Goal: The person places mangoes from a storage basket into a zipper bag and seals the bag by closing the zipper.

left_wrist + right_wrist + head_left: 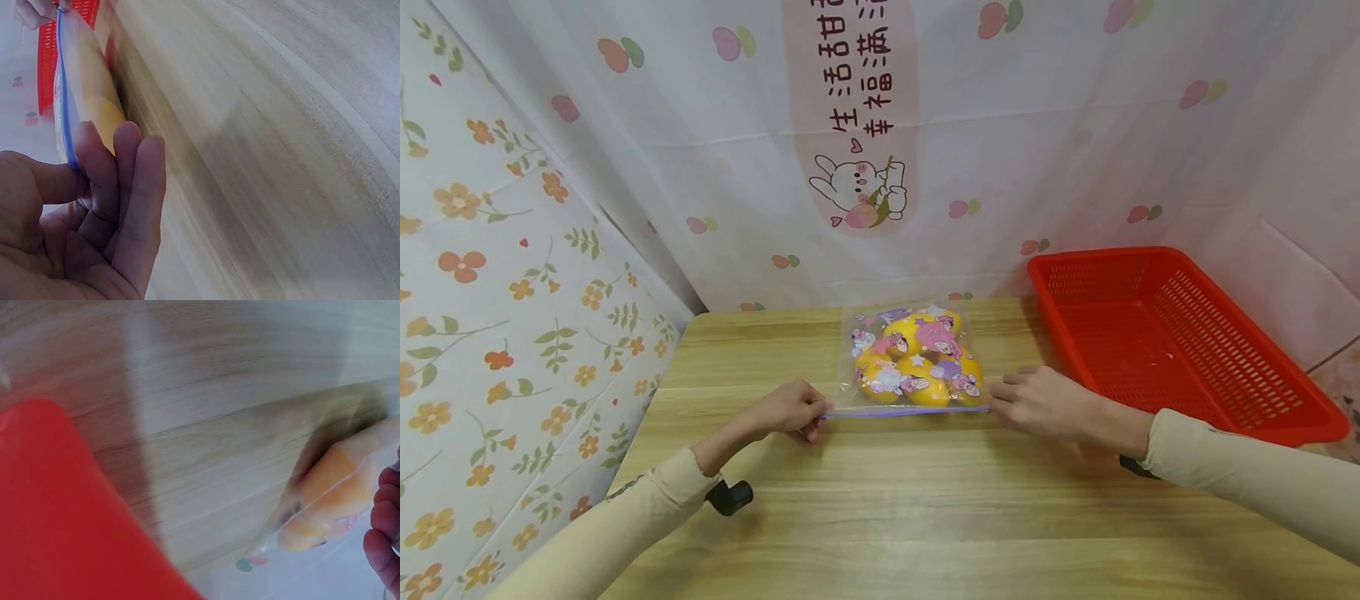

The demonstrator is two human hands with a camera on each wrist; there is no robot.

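A clear zip bag [917, 358] printed with pink cartoon figures and stars lies on the wooden table, several round yellow-orange things [925, 392] inside it. Its purple zip edge [902, 412] faces the person. At the left end of that edge, my left hand [796, 408] pinches the corner between thumb and forefinger; the left wrist view shows this hand [94, 212] close up, its other fingers loosely bent. My right hand [1037, 402] pinches the right end of the zip. Only the fingertips of the right hand [386, 531] show in the right wrist view.
A red plastic basket [1318, 408] with slotted sides stands at the right of the table, close to my right forearm. Behind the table hangs a printed curtain [722, 167], and a floral cloth [512, 333] covers the left side. Bare wood [887, 517] lies in front of the bag.
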